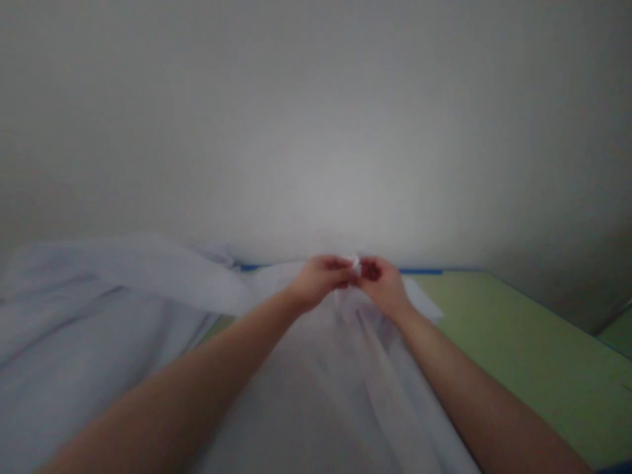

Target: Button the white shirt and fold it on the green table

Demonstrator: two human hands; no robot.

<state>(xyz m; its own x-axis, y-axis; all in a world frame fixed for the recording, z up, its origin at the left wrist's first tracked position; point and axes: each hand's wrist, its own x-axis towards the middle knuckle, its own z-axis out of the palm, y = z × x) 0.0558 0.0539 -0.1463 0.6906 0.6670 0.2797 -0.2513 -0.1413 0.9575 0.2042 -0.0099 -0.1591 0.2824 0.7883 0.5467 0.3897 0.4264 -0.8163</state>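
Note:
A white cloth garment lies spread over the table in front of me, with a long strip of folded fabric running down its right part. At its far end my left hand and my right hand meet, both with fingers closed. Between them they pinch a small bunched bit of the white cloth, which sticks up above the fingertips. The picture is blurred, so I cannot make out whether a button or seam is there. The garment's exact kind is also unclear.
More white cloth is heaped on the left. The green tabletop with blue edging shows on the right. A plain pale wall rises directly behind the table. Another green surface shows at the far right.

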